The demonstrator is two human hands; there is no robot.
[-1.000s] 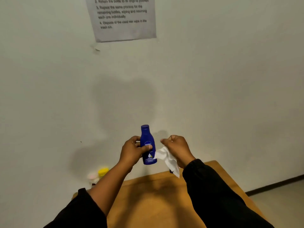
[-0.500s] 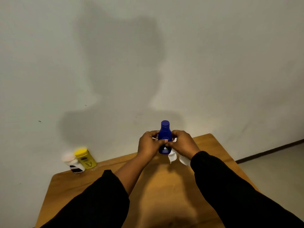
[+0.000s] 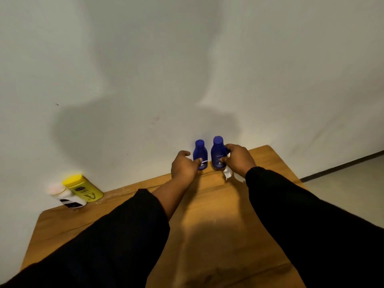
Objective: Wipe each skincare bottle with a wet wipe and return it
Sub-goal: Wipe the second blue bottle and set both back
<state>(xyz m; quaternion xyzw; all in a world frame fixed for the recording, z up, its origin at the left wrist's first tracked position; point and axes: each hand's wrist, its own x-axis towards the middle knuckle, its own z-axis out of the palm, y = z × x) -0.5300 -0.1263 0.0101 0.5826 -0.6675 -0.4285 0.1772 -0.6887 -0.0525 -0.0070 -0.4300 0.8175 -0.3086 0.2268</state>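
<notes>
Seen from head height over a wooden table (image 3: 207, 215): two small dark-blue skincare bottles upright at the back edge, close against the wall (image 3: 187, 69), just beside each other but not touching. Right hand (image 3: 239, 161) wrapped round the right blue bottle (image 3: 217, 151), thumb across the label, wet wipe (image 3: 228, 173) bunched beneath the palm and trailing onto the wood. Left hand (image 3: 184, 165) closed on the left blue bottle (image 3: 200, 151), thumb pressed low on its front, fingers hooked toward the far side. Hard to tell whether either base sits fully on the table.

Looks like a changeover: one bottle going back to its place, the other about to come up for wiping. Off at the rear left corner, well apart, a yellow bottle (image 3: 85, 189) and a white bottle (image 3: 67, 197) with a pale cap, touching each other, awaiting a turn.

Likely light, stiff plastic with a smooth gloss, and slick wherever the wipe leaves moisture. Tall for the base, so apt to topple from a nudge near the cap. Best taken round the broad middle of the body, thumb opposite fingers, leaving cap and shoulder free for the cloth.
</notes>
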